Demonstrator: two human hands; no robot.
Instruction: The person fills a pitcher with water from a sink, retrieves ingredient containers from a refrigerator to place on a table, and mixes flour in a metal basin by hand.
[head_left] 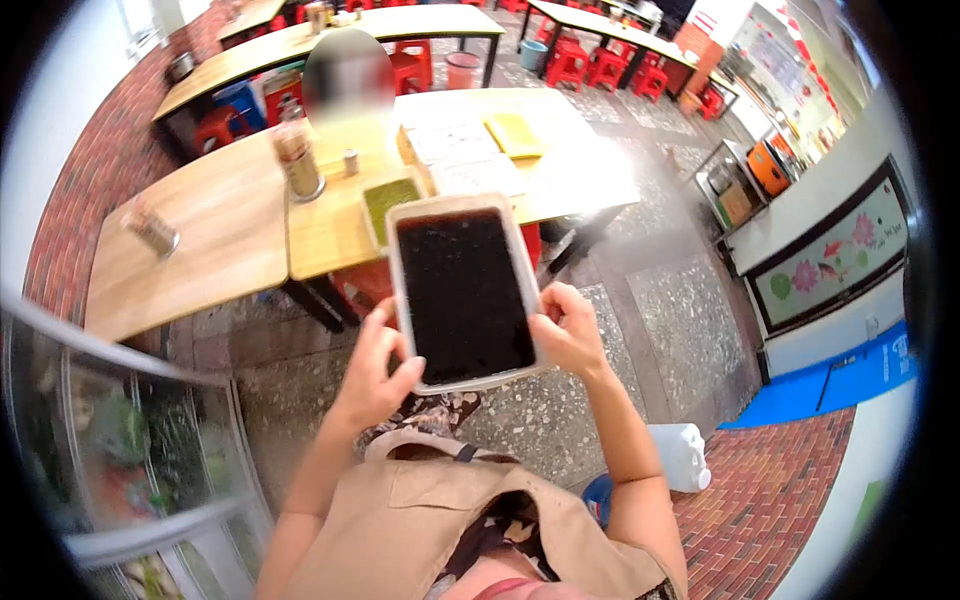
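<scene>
the room has a speckled stone floor (pixel 690 310), a red brick wall (pixel 75 210) on the left and red stools (pixel 567 64) at the far tables (pixel 330 38). in front is a light wooden table (pixel 335 235), where stand a holder with sticks (pixel 300 168), a small box with green content (pixel 391 206), some white sheets (pixel 455 150) and a flat yellow thing (pixel 516 135). strong light makes the right part of the table very white.

the pale tub (pixel 528 265) is in the air before the body, over the floor, and its far end appears close to the small box. it is rectangular, with rounded corners, and the dark liquid inside looks almost black, a little reddish at the far edge. the hands are apart: the left hand (pixel 377 368) clamps one long side, the right hand (pixel 570 330) the other.
</scene>
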